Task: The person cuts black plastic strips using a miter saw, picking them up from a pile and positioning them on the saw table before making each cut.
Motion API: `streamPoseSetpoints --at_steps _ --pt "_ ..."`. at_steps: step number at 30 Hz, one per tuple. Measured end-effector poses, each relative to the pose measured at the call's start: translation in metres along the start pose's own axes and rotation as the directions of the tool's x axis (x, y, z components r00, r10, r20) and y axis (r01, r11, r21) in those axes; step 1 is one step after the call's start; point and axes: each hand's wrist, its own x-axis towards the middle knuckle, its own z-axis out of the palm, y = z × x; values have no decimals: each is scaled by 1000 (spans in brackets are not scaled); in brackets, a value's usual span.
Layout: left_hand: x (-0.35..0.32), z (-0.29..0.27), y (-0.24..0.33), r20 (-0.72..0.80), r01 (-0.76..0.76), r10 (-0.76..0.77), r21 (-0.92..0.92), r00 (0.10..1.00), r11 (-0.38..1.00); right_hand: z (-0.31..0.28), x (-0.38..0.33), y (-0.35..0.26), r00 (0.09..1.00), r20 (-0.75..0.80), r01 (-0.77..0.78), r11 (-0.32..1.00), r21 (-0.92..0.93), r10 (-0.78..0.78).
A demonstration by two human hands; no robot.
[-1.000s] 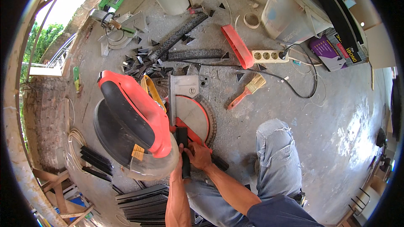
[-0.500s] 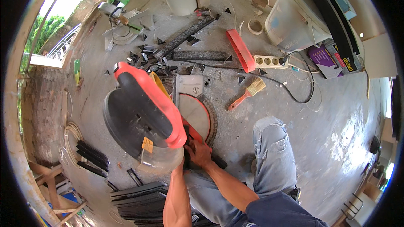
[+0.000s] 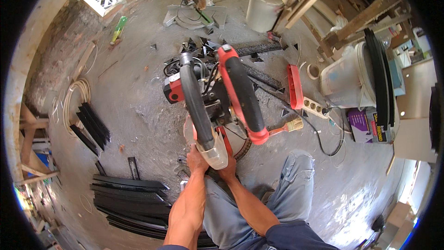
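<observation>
A red and black miter saw (image 3: 245, 95) stands on the floor before me, its black-gripped handle uppermost and a clear guard (image 3: 215, 156) toward me. My left hand (image 3: 196, 159) is closed at the left of that guard, against the saw's near end; what its fingers hold is hidden. Just right of the guard, my right hand (image 3: 228, 169) is closed low by the saw's red table arm (image 3: 225, 140); the guard covers most of its fingers. Part of the round saw table (image 3: 239, 144) shows beneath the handle.
Black strips (image 3: 129, 199) lie stacked at left, near a cable coil (image 3: 77, 91). Dark offcuts (image 3: 199, 46) litter the floor beyond the saw. At right are a paintbrush (image 3: 291, 125), a power strip (image 3: 314, 107) and a large bucket (image 3: 344, 76). Another miter saw (image 3: 196, 16) stands farther off.
The view has swung, and the saw's head now appears more upright and turned, with its motor side showing. My left hand has come out from behind the guard; my right hand stays low at the saw.
</observation>
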Motion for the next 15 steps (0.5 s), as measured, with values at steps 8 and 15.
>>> streamPoseSetpoints --at_steps 8,15 --pt "-12 -23 38 110 105 -117 109 987 989 -121 102 -27 970 -218 -134 984 -117 106" --pt "-15 -33 37 120 161 -175 119 977 980 -168 224 -346 925 204 362 908 -212 -321"
